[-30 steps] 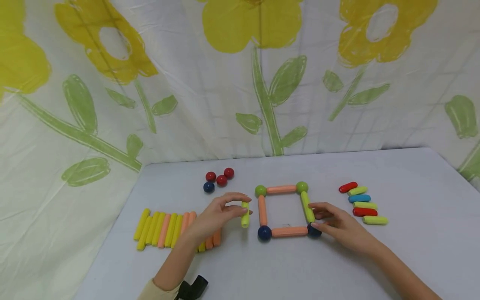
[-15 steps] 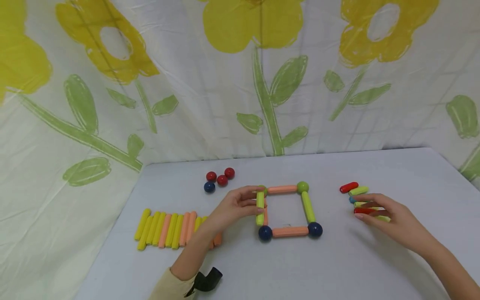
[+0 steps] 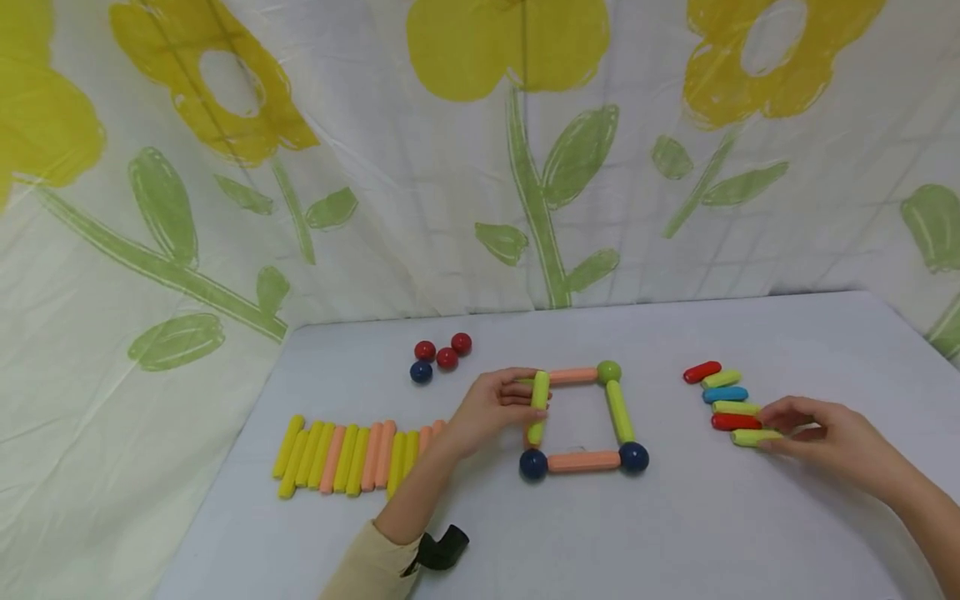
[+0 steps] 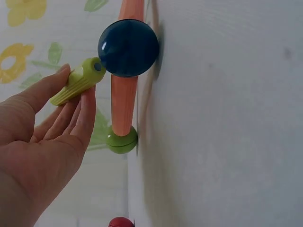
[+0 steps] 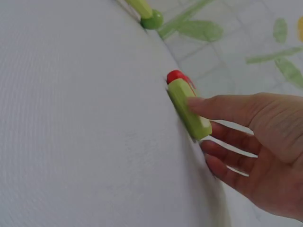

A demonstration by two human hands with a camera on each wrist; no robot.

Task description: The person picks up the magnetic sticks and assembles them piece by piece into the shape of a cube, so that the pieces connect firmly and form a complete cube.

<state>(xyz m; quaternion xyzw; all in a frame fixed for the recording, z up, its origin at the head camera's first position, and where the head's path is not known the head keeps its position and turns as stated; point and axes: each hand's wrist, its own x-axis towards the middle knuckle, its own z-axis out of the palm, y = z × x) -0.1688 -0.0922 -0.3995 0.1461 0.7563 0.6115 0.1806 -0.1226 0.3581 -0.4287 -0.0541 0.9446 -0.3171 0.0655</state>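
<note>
Clearly pinched in left hand (image 3: 487, 412), lime stick (image 3: 539, 408), dark end spot (image 4: 97, 66) only from left wrist, right hand (image 3: 836, 435), grip unclear.

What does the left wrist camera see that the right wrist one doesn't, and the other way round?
Only the left wrist view shows the left hand pinching a lime-green rod, a dark blue ball, salmon-pink rods meeting it and part of a red ball.

Only the right wrist view shows the right hand touching a short lime-green stick, and a red stick beyond.

Both show the white tabletop, the painted cloth behind it and a green ball, though apparently not the same one.
</note>
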